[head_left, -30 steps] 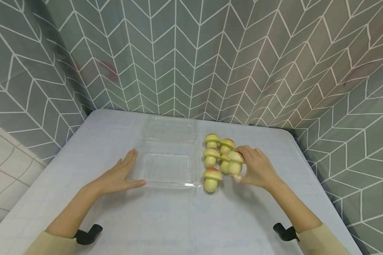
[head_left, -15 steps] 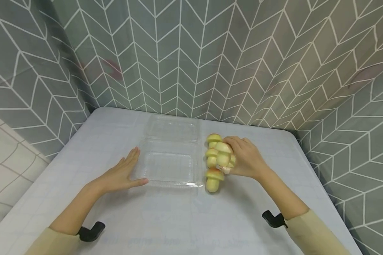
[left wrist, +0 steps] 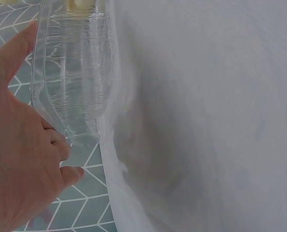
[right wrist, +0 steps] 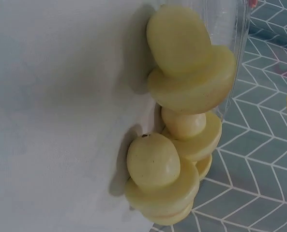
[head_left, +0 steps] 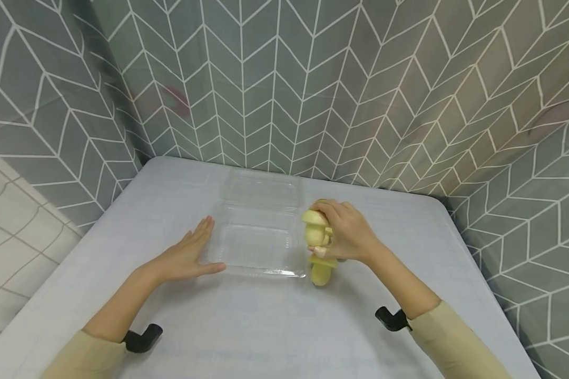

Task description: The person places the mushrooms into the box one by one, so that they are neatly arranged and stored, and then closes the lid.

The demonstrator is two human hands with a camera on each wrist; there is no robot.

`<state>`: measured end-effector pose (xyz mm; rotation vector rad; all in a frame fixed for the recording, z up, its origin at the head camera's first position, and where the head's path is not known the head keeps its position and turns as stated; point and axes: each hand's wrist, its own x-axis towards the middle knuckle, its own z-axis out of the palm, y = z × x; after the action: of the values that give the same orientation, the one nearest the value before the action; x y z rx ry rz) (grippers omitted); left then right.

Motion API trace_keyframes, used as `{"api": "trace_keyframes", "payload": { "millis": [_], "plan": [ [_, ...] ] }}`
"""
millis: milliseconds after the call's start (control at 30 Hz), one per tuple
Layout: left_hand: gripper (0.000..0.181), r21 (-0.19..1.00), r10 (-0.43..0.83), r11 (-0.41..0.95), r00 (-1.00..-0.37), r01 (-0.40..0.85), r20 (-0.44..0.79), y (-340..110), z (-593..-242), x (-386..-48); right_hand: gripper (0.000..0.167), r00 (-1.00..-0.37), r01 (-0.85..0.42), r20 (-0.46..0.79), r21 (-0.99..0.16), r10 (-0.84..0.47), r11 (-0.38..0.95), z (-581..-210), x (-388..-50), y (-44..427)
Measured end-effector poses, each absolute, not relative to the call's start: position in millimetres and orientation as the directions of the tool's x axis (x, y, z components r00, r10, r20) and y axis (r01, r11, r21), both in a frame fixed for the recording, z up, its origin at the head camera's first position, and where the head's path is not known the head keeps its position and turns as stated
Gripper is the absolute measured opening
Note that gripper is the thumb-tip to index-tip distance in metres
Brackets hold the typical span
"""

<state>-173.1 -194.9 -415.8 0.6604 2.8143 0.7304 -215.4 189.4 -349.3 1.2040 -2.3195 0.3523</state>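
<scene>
An open clear plastic clamshell box [head_left: 258,263] lies on the white table, its lid folded out toward the back. My left hand [head_left: 185,260] rests at its left side with straight fingers and thumb spread; in the left wrist view, that hand [left wrist: 22,145] is against the box wall. With thumb and fingertips my right hand [head_left: 351,231] holds a pale yellow toy mushroom [head_left: 315,234] raised over the other mushrooms, near the box's right edge. Below it stands the nearest mushroom [head_left: 320,272]. Several more mushrooms [right wrist: 155,164] appear in the right wrist view, mostly hidden by the hand in the head view.
A grey curtain [head_left: 284,84] with white zigzag lines hangs behind the table and along its sides. The white tablecloth [head_left: 246,326] covers the surface. Pale tiles [head_left: 9,237] show at the left. A black mount sits on each wrist.
My right hand has carried the mushroom leftward over the others, toward the box. The left hand has stayed beside the box, while the whole head view has shifted slightly.
</scene>
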Motion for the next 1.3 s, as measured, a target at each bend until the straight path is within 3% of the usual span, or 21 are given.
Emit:
{"api": "trace_keyframes", "payload": {
  "millis": [600,900,1300],
  "plan": [
    [0.114,0.501,0.453,0.782,-0.89,0.371,-0.05,-194.8,-418.9,-173.6,0.076,-0.452,-0.878,0.374,-0.024,-0.81,0.478,-362.1,-215.8,150.8],
    [0.115,0.494,0.453,0.786,-0.89,0.371,-0.051,-193.4,-416.5,-174.2,0.076,-0.549,-0.835,0.122,-0.05,-0.827,0.547,-371.9,-222.8,132.1],
    [0.114,0.488,0.454,0.787,-0.89,0.378,-0.042,-192.0,-412.2,-170.8,0.073,-0.536,-0.836,-0.11,-0.07,-0.837,0.544,-375.4,-226.2,114.8]
  ]
}}
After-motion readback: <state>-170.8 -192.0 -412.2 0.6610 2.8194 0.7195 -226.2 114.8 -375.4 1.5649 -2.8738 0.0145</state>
